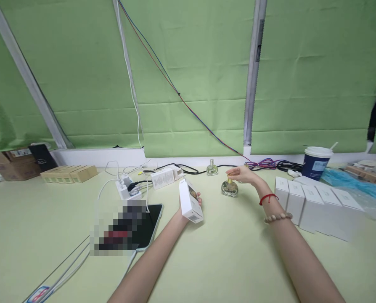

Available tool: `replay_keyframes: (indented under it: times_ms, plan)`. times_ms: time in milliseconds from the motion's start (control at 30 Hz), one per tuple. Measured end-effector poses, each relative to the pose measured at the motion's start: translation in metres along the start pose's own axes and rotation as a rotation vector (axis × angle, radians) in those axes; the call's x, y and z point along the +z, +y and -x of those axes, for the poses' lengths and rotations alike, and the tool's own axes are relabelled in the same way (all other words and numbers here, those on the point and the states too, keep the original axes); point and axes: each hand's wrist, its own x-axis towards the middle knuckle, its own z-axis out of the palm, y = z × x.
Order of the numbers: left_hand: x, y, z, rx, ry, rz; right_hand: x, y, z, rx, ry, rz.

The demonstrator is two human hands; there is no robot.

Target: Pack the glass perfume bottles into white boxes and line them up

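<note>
My left hand (199, 199) is closed around a small white carton (189, 201) with a dark picture on one side. The carton is tilted, and it hides most of the palm. To its right, my right hand (241, 174) has its fingers at the gold neck of a clear glass perfume bottle (230, 189), pinching it from above. The bottle is upright, at or just over the table. Farther back stands a second glass bottle (212, 168) with a clear top, untouched. Another white carton (167, 177) lies on its side behind my left hand.
Several white cartons (311, 206) stand in a row on the right, near a dark blue cup (316, 163). At left are a tablet (152, 223), a power strip (125, 190), and yellowish boxes (68, 173). Cables (268, 164) run along the back edge.
</note>
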Motion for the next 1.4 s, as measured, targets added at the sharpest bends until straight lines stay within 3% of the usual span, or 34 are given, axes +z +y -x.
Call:
replay_keyframes:
  times_ms: [133, 233, 400, 567, 633, 833, 1033, 1233, 1400]
  plan:
    - [0.000, 0.000, -0.003, -0.016, -0.006, -0.002, 0.004, -0.002, -0.001, -0.078, -0.156, -0.014]
    - [0.001, -0.001, -0.005, -0.020, 0.007, -0.008, 0.008, 0.001, -0.004, -0.091, -0.087, 0.059]
    - [0.001, -0.002, -0.007, -0.014, 0.033, -0.018, 0.011, 0.004, -0.006, 0.031, 0.105, 0.255]
    - [0.005, -0.003, -0.005, -0.019, 0.060, -0.025, 0.009, 0.004, -0.006, -0.094, 0.005, 0.078]
    - [0.008, -0.003, -0.004, -0.012, 0.074, -0.027, 0.008, 0.004, -0.006, -0.082, 0.003, 0.051]
    - [0.012, -0.003, -0.004, -0.005, 0.131, -0.039, 0.008, 0.002, -0.003, 0.080, 0.174, 0.321]
    - [0.016, -0.002, -0.003, -0.009, 0.176, -0.049, 0.006, 0.000, -0.001, -0.063, 0.067, 0.157]
    - [0.023, -0.002, 0.000, -0.006, 0.214, -0.064, 0.007, -0.002, 0.002, 0.117, 0.247, 0.426]
    - [0.037, -0.001, 0.001, -0.003, 0.267, -0.081, 0.016, -0.002, 0.005, 0.122, 0.197, 0.455]
